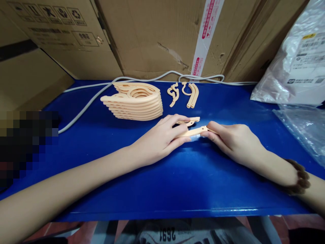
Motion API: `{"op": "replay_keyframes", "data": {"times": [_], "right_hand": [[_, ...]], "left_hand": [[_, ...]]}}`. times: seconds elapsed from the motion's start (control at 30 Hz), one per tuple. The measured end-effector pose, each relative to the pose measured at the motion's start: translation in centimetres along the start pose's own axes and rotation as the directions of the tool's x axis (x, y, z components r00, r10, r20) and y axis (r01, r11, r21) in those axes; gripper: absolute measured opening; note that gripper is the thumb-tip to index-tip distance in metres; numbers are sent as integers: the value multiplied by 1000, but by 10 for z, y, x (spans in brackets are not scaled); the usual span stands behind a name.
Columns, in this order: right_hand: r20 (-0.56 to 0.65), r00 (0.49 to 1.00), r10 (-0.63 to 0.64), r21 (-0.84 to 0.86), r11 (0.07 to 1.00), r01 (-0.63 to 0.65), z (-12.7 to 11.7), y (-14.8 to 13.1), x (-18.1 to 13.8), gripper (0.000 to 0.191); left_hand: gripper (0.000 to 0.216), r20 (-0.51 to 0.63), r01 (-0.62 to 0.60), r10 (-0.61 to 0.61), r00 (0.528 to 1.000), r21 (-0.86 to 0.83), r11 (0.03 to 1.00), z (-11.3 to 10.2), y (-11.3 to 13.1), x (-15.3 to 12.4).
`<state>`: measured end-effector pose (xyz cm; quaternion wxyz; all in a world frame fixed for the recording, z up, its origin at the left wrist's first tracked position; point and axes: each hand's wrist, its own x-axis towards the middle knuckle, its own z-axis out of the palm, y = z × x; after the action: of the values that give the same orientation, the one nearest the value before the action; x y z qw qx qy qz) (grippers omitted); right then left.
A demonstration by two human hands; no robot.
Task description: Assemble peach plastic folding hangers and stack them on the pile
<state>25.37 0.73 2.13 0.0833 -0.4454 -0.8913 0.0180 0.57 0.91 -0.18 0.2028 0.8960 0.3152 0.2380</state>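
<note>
My left hand (161,139) is closed around a beige plastic folding hanger (195,131), low over the table, with its fingers covering part of it. One arm of the hanger points right, and a small hole shows near its end. At that end my right hand (233,140) pinches a thin beige piece between thumb and fingers; most of that piece is hidden. Behind my left hand stands a neat stack of beige folded hangers (137,108). Loose beige hanger parts lie to the right of the stack: a hook-shaped group (174,95) and curved arms (193,96) beside another hook.
The blue table (177,183) has cardboard boxes (152,40) along its back. A white cable (83,117) crosses the rear and left side. At the right are a white plastic parcel (291,67) and a clear plastic bag (302,125). The left edge is blurred out.
</note>
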Motion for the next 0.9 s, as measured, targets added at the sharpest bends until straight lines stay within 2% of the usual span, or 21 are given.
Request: {"op": "replay_keyframes", "data": {"times": [0.47,0.7,0.9], "right_hand": [[-54,997,-56,-157,987,47,1,0,0,60],[-33,999,-38,-200,979,30,1,0,0,63],[-39,997,-71,-257,965,59,1,0,1,64]], "left_hand": [[27,2,-1,1,1000,14,1000,-1,0,0],[26,-5,-5,5,1000,4,1000,1,-1,1],[26,1,0,0,1000,2,1000,0,-1,0]]}}
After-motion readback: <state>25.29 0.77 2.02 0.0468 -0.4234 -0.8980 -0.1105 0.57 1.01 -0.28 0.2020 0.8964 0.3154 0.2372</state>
